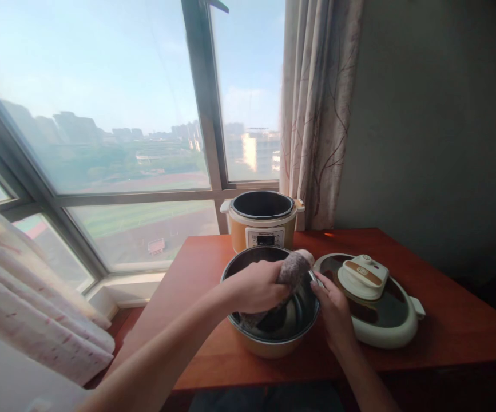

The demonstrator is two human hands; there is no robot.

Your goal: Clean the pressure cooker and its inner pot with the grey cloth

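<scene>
A dark-lined inner pot (pixel 269 348) with a tan outside stands on the table in front of me. My left hand (pixel 258 285) reaches over its opening, fingers wrapped round a grey cloth (pixel 293 270). Part of the cloth hangs down inside the pot, and the rest bunches up near the right rim. With thumb and fingers, my right hand (pixel 332 302) grips the pot's rim on the right side. Behind it is the pressure cooker body (pixel 238 230), uncovered, with a control panel on its front. My left forearm hides part of the near left rim.
To the right of the pot lies a large cooker lid (pixel 391 337) with a white rim and a knob unit on top. The reddish wooden table (pixel 449 320) stands by tall windows (pixel 123 86). Curtains (pixel 316 114) hang beside the glass, and a wall is at the right.
</scene>
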